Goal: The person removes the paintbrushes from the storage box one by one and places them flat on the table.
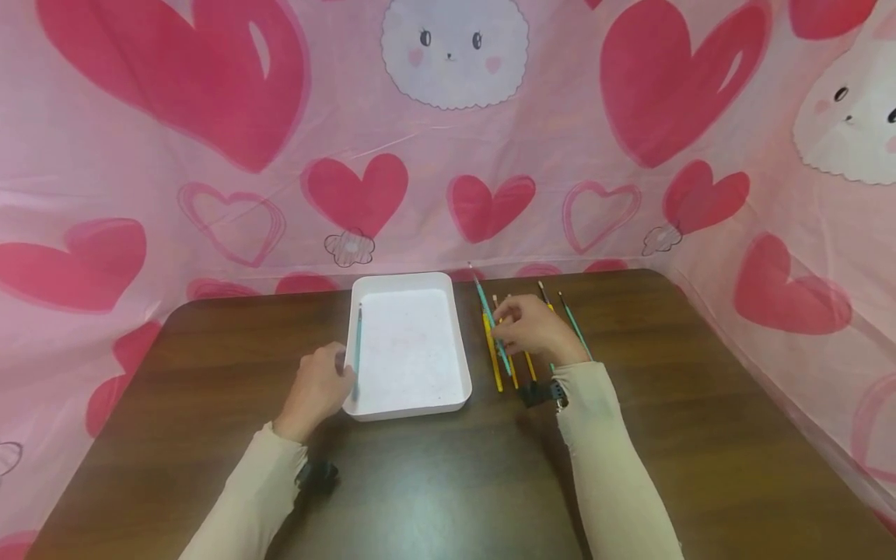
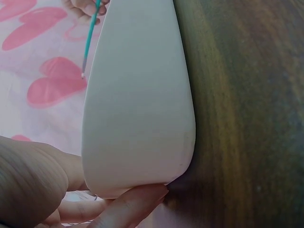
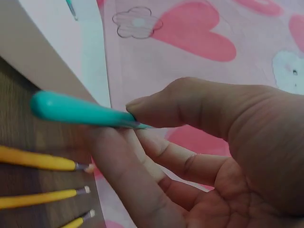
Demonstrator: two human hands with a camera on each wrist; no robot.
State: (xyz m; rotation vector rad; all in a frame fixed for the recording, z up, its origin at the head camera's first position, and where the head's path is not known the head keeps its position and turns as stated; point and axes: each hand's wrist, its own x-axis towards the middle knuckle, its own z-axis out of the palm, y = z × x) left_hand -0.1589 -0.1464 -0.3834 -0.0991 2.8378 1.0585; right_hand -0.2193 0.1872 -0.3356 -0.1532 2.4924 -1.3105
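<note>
In the head view, my right hand (image 1: 533, 327) pinches a teal paintbrush (image 1: 483, 299) between thumb and fingers, just right of a white tray (image 1: 413, 350). The brush's rounded handle end (image 3: 71, 109) points toward the camera in the right wrist view. My left hand (image 1: 318, 393) grips the tray's near left wall, thumb at the rim and fingers against the outside, as the left wrist view shows. Inside the tray, along its left side, lies another teal paintbrush (image 1: 359, 342). Several yellow paintbrushes (image 1: 492, 358) lie on the table beneath and beside my right hand, partly hidden by it.
A dark green paintbrush (image 1: 574, 319) lies at the right of the group. The brown wooden table (image 1: 420, 482) has rounded far corners. Pink cloth (image 1: 427, 140) with hearts stands behind it and along the sides. Black straps with small devices sit at both wrists.
</note>
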